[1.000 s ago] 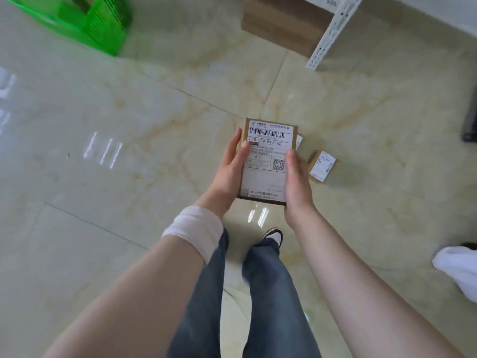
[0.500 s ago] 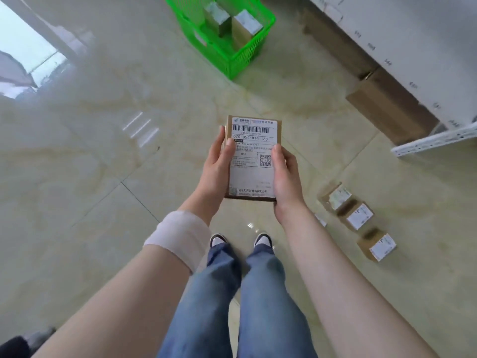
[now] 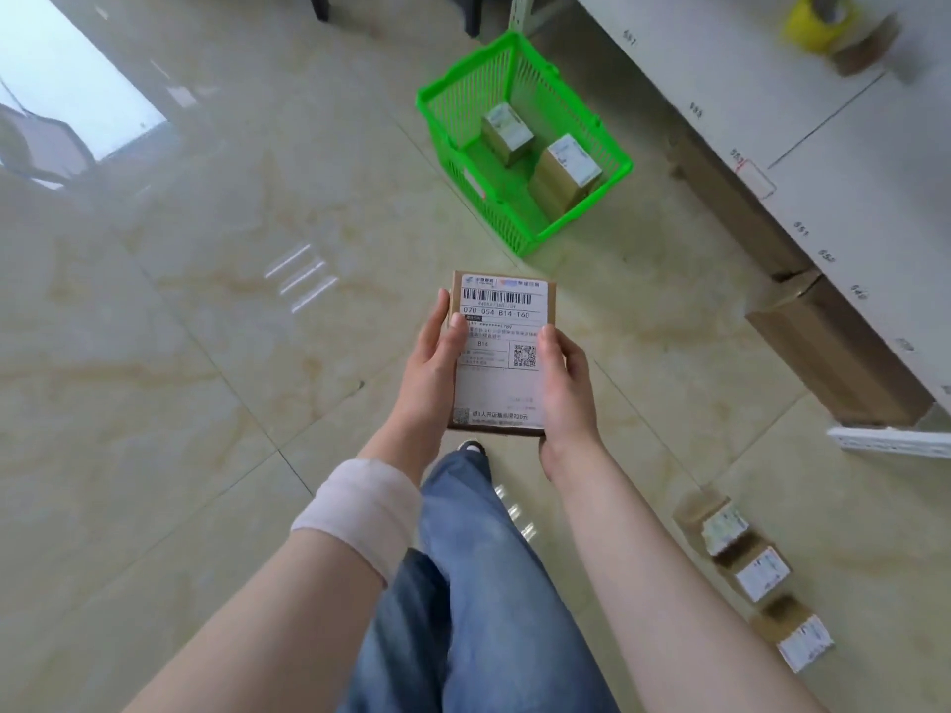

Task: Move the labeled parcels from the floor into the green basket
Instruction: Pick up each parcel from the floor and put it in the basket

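I hold a flat brown parcel (image 3: pixel 502 383) with a white shipping label face up, at chest height over the floor. My left hand (image 3: pixel 429 370) grips its left edge and my right hand (image 3: pixel 566 388) grips its right edge. The green basket (image 3: pixel 447 128) stands on the floor ahead, slightly to the right, with two labeled parcels (image 3: pixel 563 172) inside. Three small labeled parcels (image 3: pixel 761 576) lie in a row on the floor at my lower right.
A white shelf unit (image 3: pixel 823 136) runs along the right side, with cardboard boxes (image 3: pixel 833 362) beneath it and a yellow tape roll (image 3: pixel 818 20) on top. Glossy tiled floor lies to the left. My legs in jeans are below the parcel.
My view has swung toward the basket, which now sits closer and more central. Both hands keep the same hold on the parcel. The floor parcels have slid to the lower right.
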A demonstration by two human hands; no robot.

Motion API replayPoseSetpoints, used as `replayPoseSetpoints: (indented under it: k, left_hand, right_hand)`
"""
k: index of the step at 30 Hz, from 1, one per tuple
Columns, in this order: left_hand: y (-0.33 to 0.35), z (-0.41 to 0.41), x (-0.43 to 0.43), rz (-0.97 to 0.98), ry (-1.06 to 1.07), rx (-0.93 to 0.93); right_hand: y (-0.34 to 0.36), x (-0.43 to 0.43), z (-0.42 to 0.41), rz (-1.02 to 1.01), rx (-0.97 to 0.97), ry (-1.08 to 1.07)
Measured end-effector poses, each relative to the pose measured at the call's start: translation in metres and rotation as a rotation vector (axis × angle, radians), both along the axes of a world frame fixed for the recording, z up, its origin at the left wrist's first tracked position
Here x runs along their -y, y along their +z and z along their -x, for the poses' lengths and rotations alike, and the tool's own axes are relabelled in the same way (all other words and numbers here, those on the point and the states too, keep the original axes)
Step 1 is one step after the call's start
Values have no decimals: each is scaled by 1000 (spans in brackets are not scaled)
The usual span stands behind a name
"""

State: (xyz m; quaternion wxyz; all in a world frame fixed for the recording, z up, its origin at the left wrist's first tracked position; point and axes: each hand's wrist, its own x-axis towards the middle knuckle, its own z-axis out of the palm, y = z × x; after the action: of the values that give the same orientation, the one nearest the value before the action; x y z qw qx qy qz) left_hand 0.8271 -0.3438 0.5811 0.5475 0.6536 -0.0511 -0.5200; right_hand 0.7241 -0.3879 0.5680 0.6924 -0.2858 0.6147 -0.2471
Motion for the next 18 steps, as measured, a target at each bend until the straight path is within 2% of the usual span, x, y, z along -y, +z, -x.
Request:
replayPoseSetpoints:
  k: [9,18]
  left_hand:
    - [1,-142,111,26,-10,-23]
    - [-33,-259,248,-26,-201,-21]
  right_hand:
    - [8,105,-151,19,-48,5]
    - [-33,224,-257,-41,-12,-212]
